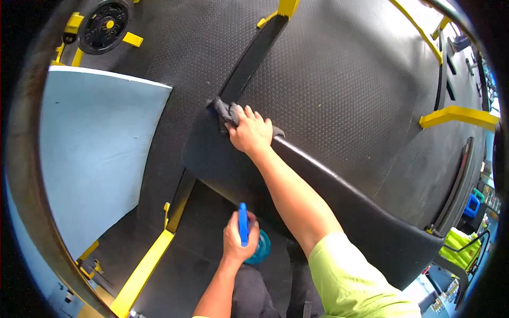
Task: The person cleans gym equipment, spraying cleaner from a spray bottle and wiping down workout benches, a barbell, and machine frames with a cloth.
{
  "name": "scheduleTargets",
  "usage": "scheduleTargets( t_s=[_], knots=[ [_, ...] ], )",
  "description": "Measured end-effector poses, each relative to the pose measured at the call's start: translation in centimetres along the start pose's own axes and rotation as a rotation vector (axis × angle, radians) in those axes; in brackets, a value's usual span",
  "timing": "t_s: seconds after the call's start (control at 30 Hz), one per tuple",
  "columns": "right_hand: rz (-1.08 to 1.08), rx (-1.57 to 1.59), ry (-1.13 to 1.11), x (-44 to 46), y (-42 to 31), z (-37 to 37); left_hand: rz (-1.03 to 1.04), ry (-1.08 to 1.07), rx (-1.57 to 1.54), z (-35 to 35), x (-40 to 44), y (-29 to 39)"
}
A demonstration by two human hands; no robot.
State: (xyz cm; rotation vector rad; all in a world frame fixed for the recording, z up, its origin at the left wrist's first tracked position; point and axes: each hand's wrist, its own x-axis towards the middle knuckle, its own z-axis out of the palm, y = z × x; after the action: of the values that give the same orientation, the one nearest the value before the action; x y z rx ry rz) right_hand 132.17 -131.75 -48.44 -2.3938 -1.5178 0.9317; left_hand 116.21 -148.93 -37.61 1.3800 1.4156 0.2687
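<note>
My right hand [252, 131] presses a dark grey cloth [228, 113] against the far edge of a black padded bench [350, 212], close to its left end. The fingers are bent over the cloth, and part of it sticks out on both sides of the hand. Lower down, on the near side of the pad, my left hand [237, 243] is wrapped round a spray bottle [260, 249]. Its blue spray head points up, and the teal body shows partly behind the fingers.
Below the pad's left end stands a yellow frame leg [142, 273]. A light blue panel [98, 143] is at the left, with a black weight plate [107, 25] beyond it. Yellow-and-black equipment [458, 115] stands at the right on the black textured floor [339, 90].
</note>
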Motion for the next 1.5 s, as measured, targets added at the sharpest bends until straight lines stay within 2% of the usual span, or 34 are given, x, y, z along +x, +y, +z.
scheduleTargets(
  t_s=[0.03, 0.07, 0.13, 0.2, 0.27, 0.33, 0.43, 0.53, 0.6, 0.67, 0.73, 0.77, 0.8, 0.83, 0.87, 0.93, 0.97, 1.07, 1.13, 1.17, 1.23, 1.27, 1.3, 1.33, 1.37, 1.47, 1.5],
  knots=[
    [0.017, 0.013, -0.006, -1.0, 0.1, 0.4, 0.023, 0.049, 0.019, -0.6, 0.7, 0.0],
    [-0.089, -0.048, 0.074, -2.7, 0.5, 0.3, 0.065, 0.060, -0.016, -1.3, 1.4, -0.7],
    [-0.255, -0.071, 0.216, -6.9, 2.1, 0.0, -0.065, 0.044, -0.167, -2.5, 2.6, 0.4],
    [-0.218, -0.046, 0.202, -12.0, 4.1, -0.1, -0.075, 0.015, -0.213, -3.5, 3.4, 0.9],
    [-0.030, -0.091, 0.078, -13.5, 4.7, -0.6, -0.068, -0.030, -0.134, -4.5, 3.5, 2.2],
    [0.175, -0.176, 0.135, -10.8, 1.0, -0.1, -0.053, -0.129, -0.042, -5.4, 3.4, 2.4],
    [0.134, -0.180, 0.218, -2.4, -2.5, 2.1, -0.070, -0.165, 0.092, -6.3, 2.7, 1.0],
    [0.099, 0.024, -0.181, 5.6, -6.3, -0.1, -0.058, -0.077, 0.161, -6.1, 1.8, -0.9],
    [-0.022, 0.014, -0.231, 8.4, -7.4, 1.7, -0.089, -0.099, 0.129, -5.8, 1.1, -3.2],
    [-0.107, -0.021, 0.180, 5.3, -6.1, 4.0, -0.120, -0.045, 0.075, -6.0, 0.1, -3.9],
    [-0.047, 0.065, 0.404, 1.3, -3.7, 4.9, -0.167, -0.103, 0.140, -6.9, -0.6, -3.6],
    [0.055, 0.130, 0.282, -0.2, -2.5, 3.2, -0.175, -0.122, 0.093, -7.5, -1.2, -3.7],
    [0.220, 0.080, 0.083, -0.5, -1.9, 0.8, -0.185, -0.140, 0.040, -7.8, -1.4, -3.8],
    [0.302, 0.038, -0.065, 0.4, -2.2, -1.2, -0.267, -0.174, -0.007, -8.2, -1.5, -2.1],
    [0.387, 0.001, -0.212, 1.8, -2.6, -2.5, -0.258, -0.181, -0.013, -8.3, -1.6, -2.3],
    [0.263, 0.048, -0.277, 4.9, -4.7, -2.0, -0.161, -0.190, 0.039, -9.3, -1.9, -3.2],
    [0.171, 0.007, -0.141, 6.2, -6.3, 0.5, -0.181, -0.197, 0.086, -9.6, -1.8, -2.9],
    [-0.129, -0.276, -0.248, 8.4, -10.2, 2.9, -0.141, -0.155, 0.251, -10.1, -1.3, -2.7],
    [-0.458, -0.514, -0.320, 6.6, -12.0, 4.8, -0.132, -0.129, 0.285, -10.0, -1.3, -3.3],
    [-0.512, -0.518, -0.389, 5.4, -12.7, 6.2, -0.137, -0.135, 0.265, -10.1, -1.3, -3.6],
    [-0.556, -0.349, -0.283, 1.5, -12.6, 10.0, -0.156, -0.128, 0.170, -10.5, -1.7, -4.9],
    [-0.521, -0.085, -0.155, -1.1, -11.2, 11.2, -0.146, -0.103, 0.159, -10.5, -1.7, -4.5],
    [-0.446, 0.172, 0.127, -3.8, -9.7, 13.4, -0.151, -0.114, 0.113, -10.6, -1.9, -4.1],
    [-0.111, 0.991, 0.449, -6.0, -9.2, 7.1, -0.154, -0.122, 0.070, -10.9, -2.0, -3.7],
    [-0.007, 0.949, 0.355, -6.5, -7.0, 5.4, -0.145, -0.123, 0.057, -11.3, -2.1, -3.6],
    [-0.060, -0.089, 0.345, -8.0, -3.7, 3.5, -0.094, -0.187, 0.067, -11.4, -2.7, -3.9],
    [0.026, -0.038, 0.322, -6.4, -4.7, 4.2, -0.093, -0.194, 0.057, -11.3, -2.9, -4.2]
  ],
)
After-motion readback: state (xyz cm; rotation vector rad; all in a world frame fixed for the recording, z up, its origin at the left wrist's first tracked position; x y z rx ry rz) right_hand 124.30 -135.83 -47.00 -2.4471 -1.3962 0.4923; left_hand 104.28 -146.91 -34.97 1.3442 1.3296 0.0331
